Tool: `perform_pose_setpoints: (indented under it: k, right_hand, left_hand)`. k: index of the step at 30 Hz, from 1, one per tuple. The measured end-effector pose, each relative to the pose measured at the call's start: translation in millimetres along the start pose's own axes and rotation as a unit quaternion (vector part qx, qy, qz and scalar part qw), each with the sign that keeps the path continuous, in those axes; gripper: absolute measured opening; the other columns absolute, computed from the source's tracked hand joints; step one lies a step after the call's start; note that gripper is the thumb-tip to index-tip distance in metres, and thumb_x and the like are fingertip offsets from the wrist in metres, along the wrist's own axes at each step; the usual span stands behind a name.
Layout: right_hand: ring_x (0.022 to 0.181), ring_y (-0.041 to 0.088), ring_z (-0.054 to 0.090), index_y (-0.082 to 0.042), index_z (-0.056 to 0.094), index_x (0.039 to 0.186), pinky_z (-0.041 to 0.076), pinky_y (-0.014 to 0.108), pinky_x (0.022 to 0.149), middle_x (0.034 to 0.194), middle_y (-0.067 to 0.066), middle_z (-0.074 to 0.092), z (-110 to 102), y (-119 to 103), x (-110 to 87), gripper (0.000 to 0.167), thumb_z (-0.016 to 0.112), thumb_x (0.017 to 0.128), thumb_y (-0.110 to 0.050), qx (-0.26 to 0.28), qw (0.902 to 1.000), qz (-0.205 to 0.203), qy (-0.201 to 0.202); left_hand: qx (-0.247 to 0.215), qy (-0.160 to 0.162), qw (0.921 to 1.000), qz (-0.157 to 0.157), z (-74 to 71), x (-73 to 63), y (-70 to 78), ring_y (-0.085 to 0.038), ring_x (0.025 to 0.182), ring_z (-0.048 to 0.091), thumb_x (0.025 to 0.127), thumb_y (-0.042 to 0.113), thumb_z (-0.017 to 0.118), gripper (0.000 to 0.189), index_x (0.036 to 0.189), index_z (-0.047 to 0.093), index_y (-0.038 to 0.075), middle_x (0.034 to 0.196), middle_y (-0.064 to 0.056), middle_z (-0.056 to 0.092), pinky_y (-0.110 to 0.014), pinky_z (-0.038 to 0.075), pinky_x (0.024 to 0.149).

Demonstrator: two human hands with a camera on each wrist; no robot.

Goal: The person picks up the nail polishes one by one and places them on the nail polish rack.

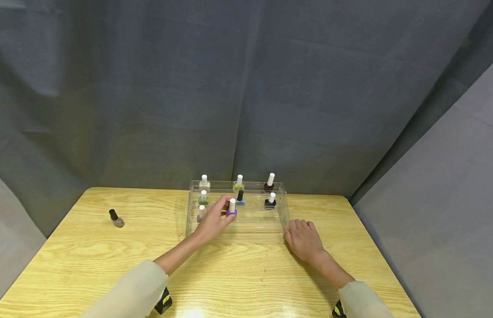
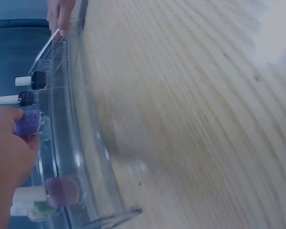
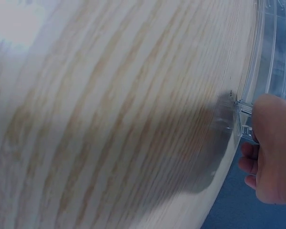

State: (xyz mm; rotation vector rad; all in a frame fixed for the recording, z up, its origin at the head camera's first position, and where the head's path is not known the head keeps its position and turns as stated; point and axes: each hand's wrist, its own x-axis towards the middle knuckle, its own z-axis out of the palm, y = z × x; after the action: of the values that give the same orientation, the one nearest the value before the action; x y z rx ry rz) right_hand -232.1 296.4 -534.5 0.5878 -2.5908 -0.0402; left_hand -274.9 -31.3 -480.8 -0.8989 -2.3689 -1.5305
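My left hand (image 1: 212, 221) holds a purple nail polish bottle (image 1: 231, 213) with a white cap, upright over the middle of a clear tiered acrylic rack (image 1: 254, 228). In the left wrist view, thumb and fingers pinch the purple bottle's body (image 2: 27, 123). At the rack's front right corner, my right hand (image 1: 304, 240) grips the side panel, its fingers curled beside the edge in the right wrist view. Near the left hand stand a mauve bottle (image 1: 201, 216), a green bottle (image 1: 203, 200) and a light blue bottle with a black cap (image 1: 240, 199).
On the back tier are a pale bottle (image 1: 204, 184), a yellow-green bottle (image 1: 238, 185) and a dark red bottle (image 1: 269, 186). A black bottle (image 1: 270, 203) stands at the middle tier's right. One greyish black-capped bottle (image 1: 117, 221) lies on the wooden table (image 1: 246, 274), left of the rack.
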Motion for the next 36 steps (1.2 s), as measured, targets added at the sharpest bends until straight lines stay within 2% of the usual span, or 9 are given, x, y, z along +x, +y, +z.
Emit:
perform_pose_setpoints:
  k: [5, 10, 15, 19, 23, 30, 33, 36]
  right_hand:
    - [0.066, 0.026, 0.041, -0.012, 0.034, 0.081, 0.038, 0.045, 0.069, 0.071, -0.002, 0.023, 0.3, -1.2, 1.1, 0.029, 0.052, 0.101, -0.023, 0.001, 0.9999, 0.004, -0.014]
    - [0.067, 0.026, 0.042, -0.012, 0.035, 0.081, 0.038, 0.045, 0.07, 0.071, -0.002, 0.022, 0.0, -2.9, 2.9, 0.029, 0.053, 0.101, -0.023, 0.004, 0.9998, 0.007, -0.017]
    - [0.067, 0.026, 0.042, -0.011, 0.037, 0.08, 0.039, 0.046, 0.071, 0.07, -0.001, 0.025, -4.7, -5.9, 5.1, 0.029, 0.054, 0.101, -0.022, 0.003, 0.9996, 0.011, -0.024]
    - [0.066, 0.027, 0.042, -0.01, 0.037, 0.08, 0.04, 0.046, 0.07, 0.069, 0.001, 0.028, -8.6, -8.1, 6.5, 0.03, 0.056, 0.1, -0.021, 0.004, 0.9996, 0.011, -0.025]
    - [0.065, 0.025, 0.041, -0.011, 0.037, 0.08, 0.038, 0.045, 0.068, 0.069, 0.0, 0.027, -7.0, -7.2, 5.4, 0.029, 0.051, 0.102, -0.023, 0.006, 0.9999, 0.004, -0.008]
    - [0.066, 0.025, 0.04, -0.011, 0.036, 0.082, 0.037, 0.046, 0.07, 0.07, -0.002, 0.024, -4.0, -4.9, 2.2, 0.028, 0.051, 0.102, -0.023, 0.016, 0.9995, 0.016, -0.021]
    - [0.066, 0.024, 0.039, -0.012, 0.036, 0.081, 0.037, 0.045, 0.07, 0.071, -0.003, 0.023, -2.1, -3.6, 0.8, 0.028, 0.052, 0.101, -0.023, 0.011, 0.9994, 0.02, -0.027]
    - [0.065, 0.023, 0.038, -0.012, 0.036, 0.081, 0.037, 0.044, 0.069, 0.07, -0.003, 0.022, -1.0, -2.9, -0.2, 0.028, 0.054, 0.1, -0.022, 0.003, 0.9996, 0.017, -0.02]
  left_hand:
    - [-0.009, -0.01, 0.9999, -0.007, 13.4, 5.0, -7.9, -0.021, 0.099, 0.064, 0.089, -0.006, 0.07, 0.047, 0.132, 0.05, 0.001, 0.107, -0.011, 0.064, -0.033, 0.053, 0.09]
    - [-0.002, -0.023, 0.9993, -0.029, 21.1, 6.4, -14.2, -0.02, 0.1, 0.064, 0.089, -0.005, 0.07, 0.047, 0.131, 0.052, 0.003, 0.108, -0.009, 0.064, -0.03, 0.052, 0.091]
    - [0.005, -0.021, 0.9989, -0.041, 24.3, 6.6, -17.0, -0.02, 0.099, 0.064, 0.088, -0.005, 0.071, 0.047, 0.13, 0.052, 0.007, 0.106, -0.007, 0.064, -0.031, 0.052, 0.091]
    - [0.005, -0.016, 0.9991, -0.039, 25.7, 6.5, -18.2, -0.024, 0.101, 0.065, 0.088, -0.005, 0.071, 0.047, 0.129, 0.052, 0.007, 0.109, -0.013, 0.065, -0.033, 0.052, 0.092]
    - [0.009, -0.015, 0.9992, -0.036, 26.0, 5.3, -18.2, -0.027, 0.105, 0.064, 0.087, -0.004, 0.072, 0.049, 0.131, 0.051, 0.005, 0.114, -0.017, 0.066, -0.038, 0.051, 0.094]
    - [0.022, -0.004, 0.9991, -0.037, 17.1, -1.2, -6.0, -0.027, 0.115, 0.059, 0.086, 0.0, 0.075, 0.055, 0.135, 0.05, 0.005, 0.126, -0.011, 0.061, -0.039, 0.048, 0.099]
    - [0.017, 0.009, 0.9997, -0.018, 6.8, -7.6, 5.9, -0.029, 0.116, 0.058, 0.085, -0.001, 0.076, 0.057, 0.136, 0.049, 0.001, 0.129, -0.014, 0.059, -0.041, 0.048, 0.099]
    - [0.017, 0.022, 0.9994, 0.021, -8.8, -16.3, 17.6, -0.032, 0.114, 0.059, 0.085, -0.004, 0.075, 0.056, 0.134, 0.049, -0.002, 0.128, -0.018, 0.058, -0.042, 0.05, 0.096]
